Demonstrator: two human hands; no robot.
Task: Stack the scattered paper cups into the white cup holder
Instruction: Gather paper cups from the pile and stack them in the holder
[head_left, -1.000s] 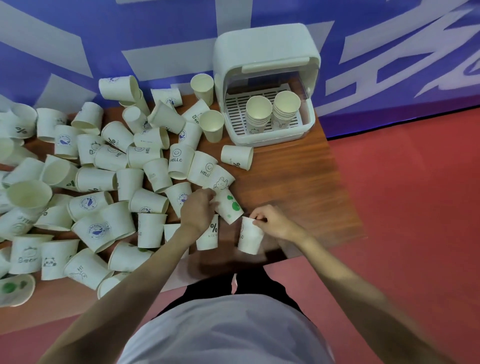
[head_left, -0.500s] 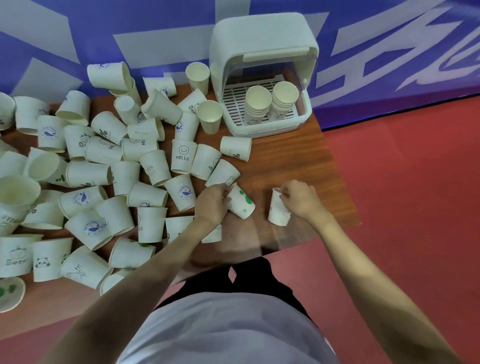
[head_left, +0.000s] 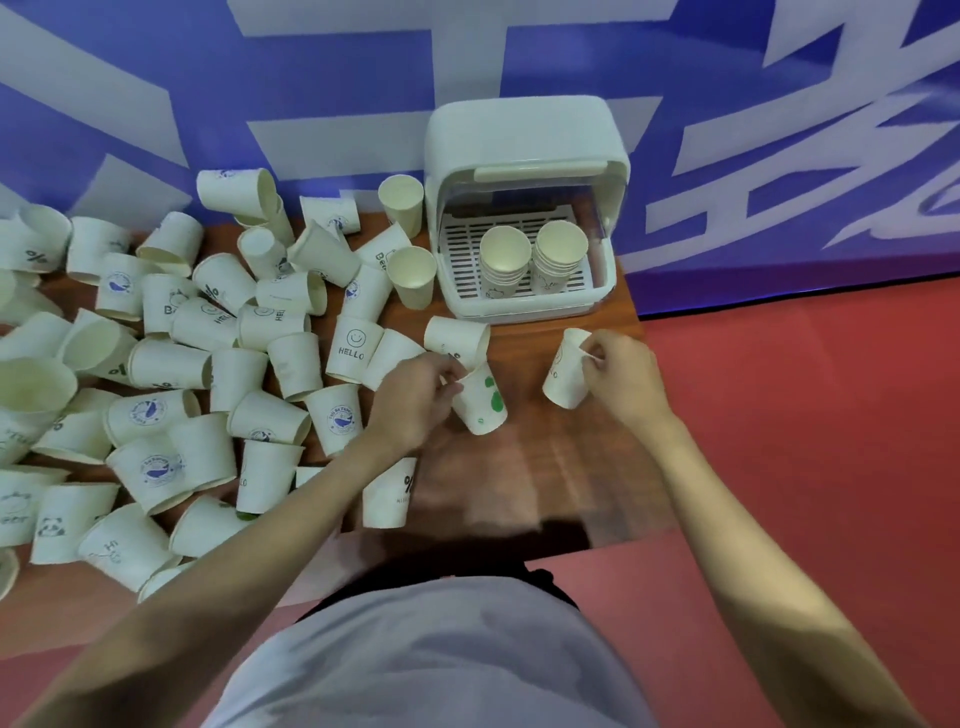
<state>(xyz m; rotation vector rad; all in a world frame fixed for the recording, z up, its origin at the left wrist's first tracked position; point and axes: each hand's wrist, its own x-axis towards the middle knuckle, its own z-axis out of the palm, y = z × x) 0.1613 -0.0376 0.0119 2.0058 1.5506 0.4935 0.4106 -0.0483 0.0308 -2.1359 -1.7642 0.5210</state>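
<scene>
My left hand (head_left: 415, 400) pinches the rim of a white paper cup with green blotches (head_left: 482, 400), tipped over above the brown wooden counter (head_left: 545, 467); my right hand (head_left: 621, 382) pinches the rim of a plain white paper cup with a faint drawing (head_left: 565, 370), held tilted just in front of the white plastic cup holder (head_left: 524, 156); both hands have fingers curled onto their cups, neither spread.

The holder stands at the far right corner of the counter, its lid raised; on its slatted tray sit two short stacks of nested cups (head_left: 530, 260), side by side, upright, mouths up.

I judge the task barely begun; those two stacks are all that is put away; the scattered paper cups (head_left: 171, 364) cover the left of the counter, most lying on their sides or upside down, a few upright near the holder. The two cups I hold are not yet nested; I expect to add them to the stacks, then work leftward through the heap.
</scene>
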